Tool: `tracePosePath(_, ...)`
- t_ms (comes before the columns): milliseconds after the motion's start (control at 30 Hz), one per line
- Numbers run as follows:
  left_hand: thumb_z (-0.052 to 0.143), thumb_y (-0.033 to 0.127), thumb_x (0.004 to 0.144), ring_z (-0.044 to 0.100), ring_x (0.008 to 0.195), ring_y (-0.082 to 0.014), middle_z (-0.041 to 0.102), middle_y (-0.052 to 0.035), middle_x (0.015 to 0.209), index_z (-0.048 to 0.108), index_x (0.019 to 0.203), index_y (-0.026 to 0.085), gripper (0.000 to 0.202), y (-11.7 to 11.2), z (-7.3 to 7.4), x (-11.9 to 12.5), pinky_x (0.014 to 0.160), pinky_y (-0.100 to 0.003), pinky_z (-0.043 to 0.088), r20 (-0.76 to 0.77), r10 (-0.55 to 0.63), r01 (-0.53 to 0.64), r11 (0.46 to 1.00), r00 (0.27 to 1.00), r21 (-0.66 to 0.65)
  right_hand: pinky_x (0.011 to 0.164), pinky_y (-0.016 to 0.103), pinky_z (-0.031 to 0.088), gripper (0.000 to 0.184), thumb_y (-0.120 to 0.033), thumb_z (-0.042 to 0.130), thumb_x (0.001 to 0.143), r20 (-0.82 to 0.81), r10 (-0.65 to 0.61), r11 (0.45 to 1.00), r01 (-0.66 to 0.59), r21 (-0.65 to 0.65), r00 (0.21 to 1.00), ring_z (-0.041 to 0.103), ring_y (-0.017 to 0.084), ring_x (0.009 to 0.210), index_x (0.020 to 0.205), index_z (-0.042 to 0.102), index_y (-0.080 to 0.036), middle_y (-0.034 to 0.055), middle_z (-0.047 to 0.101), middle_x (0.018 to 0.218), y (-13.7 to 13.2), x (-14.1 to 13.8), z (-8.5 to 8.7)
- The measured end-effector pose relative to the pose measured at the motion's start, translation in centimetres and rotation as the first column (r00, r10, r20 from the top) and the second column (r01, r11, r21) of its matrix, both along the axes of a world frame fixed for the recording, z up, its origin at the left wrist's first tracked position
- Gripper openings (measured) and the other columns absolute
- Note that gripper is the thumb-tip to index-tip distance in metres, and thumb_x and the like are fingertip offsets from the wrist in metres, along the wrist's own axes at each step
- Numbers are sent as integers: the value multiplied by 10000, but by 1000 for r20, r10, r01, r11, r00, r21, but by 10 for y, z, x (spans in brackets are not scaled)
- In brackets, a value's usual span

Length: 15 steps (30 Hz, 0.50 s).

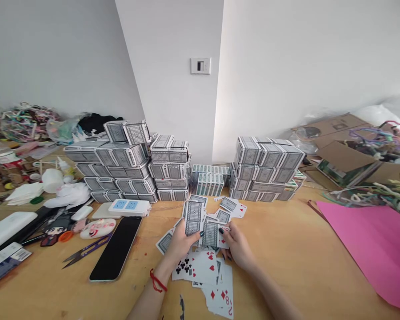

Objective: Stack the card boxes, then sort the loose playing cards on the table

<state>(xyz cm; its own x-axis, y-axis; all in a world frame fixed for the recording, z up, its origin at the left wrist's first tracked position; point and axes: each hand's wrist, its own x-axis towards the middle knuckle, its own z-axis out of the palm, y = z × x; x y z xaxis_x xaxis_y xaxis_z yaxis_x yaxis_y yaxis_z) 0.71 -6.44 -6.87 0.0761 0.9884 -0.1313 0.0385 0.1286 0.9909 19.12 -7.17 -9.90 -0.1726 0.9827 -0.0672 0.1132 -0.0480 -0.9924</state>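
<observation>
Playing cards with grey patterned backs [194,215] are gripped in my left hand [182,240], thumb across their lower edge. My right hand [237,243] pinches more playing cards [210,234], one showing a red face at the side. The two held groups meet or overlap between my hands; I cannot tell exactly how. Beneath them lies a loose spread of playing cards, with a four of hearts [205,266] and a ten of clubs [184,266] face up. Other loose cards [228,204] lie just beyond my hands.
Stacked bundles of card-patterned packs stand at the left [120,171] and right [266,166], with small green-white boxes [210,183] between. Left of my hands are a black phone [116,249], thread snips [86,250] and a power strip [130,207]. Pink paper [370,249] lies right.
</observation>
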Motion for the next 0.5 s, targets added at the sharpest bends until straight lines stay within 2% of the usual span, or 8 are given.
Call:
tracePosePath(133,635,331,669,574,976,-244,618,-103,1083,516,1074,173,451,-1,5,3,814,-345,449,-31,-63,64,998,997,25,289,153,191,299,-526,344,820,-26,-11,1000,11,0,1000,330,70,238,812,334,-227,-127,383,306,0,-3,3)
tracePosePath(333,620,331,680,605,871,-226,640,-91,995,502,1051,165,423,-1,0,2,732,-328,473,-96,-75,79,996,993,30,273,149,183,372,-569,393,776,-55,18,999,-20,-47,998,324,75,223,909,333,-226,-146,365,303,0,-4,4)
tracePosePath(500,627,299,670,584,935,-238,629,-92,1037,507,1055,179,421,-5,5,7,760,-326,461,-131,-26,32,998,991,48,265,154,171,363,-554,457,749,-27,-22,998,20,-62,999,321,69,200,814,353,-213,-142,364,281,-1,-6,8)
